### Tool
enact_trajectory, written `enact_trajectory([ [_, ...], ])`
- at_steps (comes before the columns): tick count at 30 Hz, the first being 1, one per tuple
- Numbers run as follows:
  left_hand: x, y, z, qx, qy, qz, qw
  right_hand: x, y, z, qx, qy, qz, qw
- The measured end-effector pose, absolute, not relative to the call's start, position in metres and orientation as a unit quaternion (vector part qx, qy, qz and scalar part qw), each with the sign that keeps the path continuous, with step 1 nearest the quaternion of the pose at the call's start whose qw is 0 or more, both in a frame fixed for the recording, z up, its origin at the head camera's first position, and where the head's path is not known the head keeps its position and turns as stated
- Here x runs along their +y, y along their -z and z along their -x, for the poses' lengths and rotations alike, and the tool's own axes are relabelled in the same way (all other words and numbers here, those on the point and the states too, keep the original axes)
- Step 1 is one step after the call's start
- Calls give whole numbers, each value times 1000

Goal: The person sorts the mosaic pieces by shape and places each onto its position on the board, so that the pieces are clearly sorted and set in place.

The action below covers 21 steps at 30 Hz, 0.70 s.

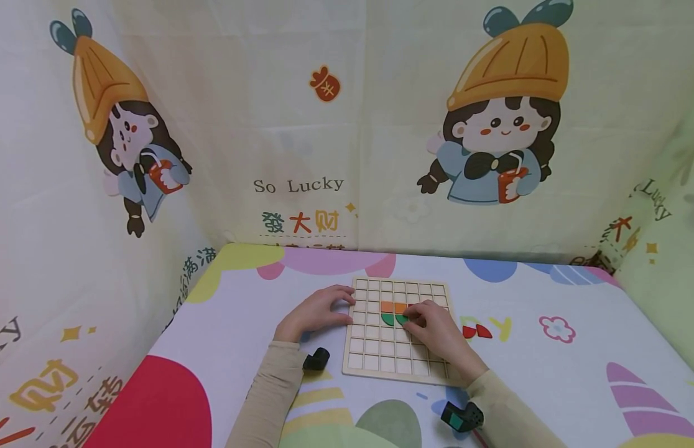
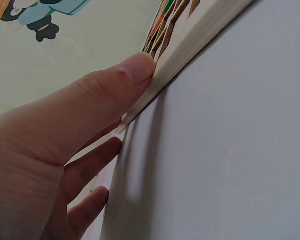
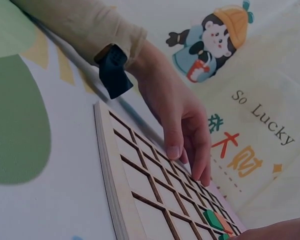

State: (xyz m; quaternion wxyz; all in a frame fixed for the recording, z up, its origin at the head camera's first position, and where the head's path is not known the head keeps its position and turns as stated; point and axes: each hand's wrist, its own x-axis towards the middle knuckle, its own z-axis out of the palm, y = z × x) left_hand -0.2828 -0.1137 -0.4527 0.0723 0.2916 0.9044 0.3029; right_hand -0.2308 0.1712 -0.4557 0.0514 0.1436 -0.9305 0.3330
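Note:
A wooden grid board [image 1: 369,361] lies on the table. My left hand [image 1: 320,311] rests at its left side, thumb [image 2: 137,70] against the edge and fingers fairly straight. Over the middle of the grid, my right hand [image 1: 436,326] has bent fingers and thumb around a small red piece [image 1: 411,305], mostly hidden by the fingertips. Left of it are two orange squares [image 1: 387,307] in one row. Below these, two green quarter-round pieces [image 1: 387,319] fill cells. The right wrist view shows the green piece [image 3: 213,220] with orange beside it.
Red rounded pieces [image 1: 484,331] lie on the table just right of the board. A black wrist camera [image 1: 318,359] sits by the left sleeve, another [image 1: 461,417] by the right. A printed cloth [image 1: 392,230] hangs behind the patterned table [image 1: 257,311].

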Motion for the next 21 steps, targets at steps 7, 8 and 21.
enact_trajectory([
  [7, -114, 454, 284, 904, -303, -291, 74, 171, 456, 230, -932, -334, -130, 48],
  [8, -114, 454, 284, 904, -304, -292, 74, 171, 456, 230, -932, -335, -128, 48],
  [21, -114, 455, 285, 903, -304, -294, 73, 181, 447, 225, -922, -361, -130, 46],
])
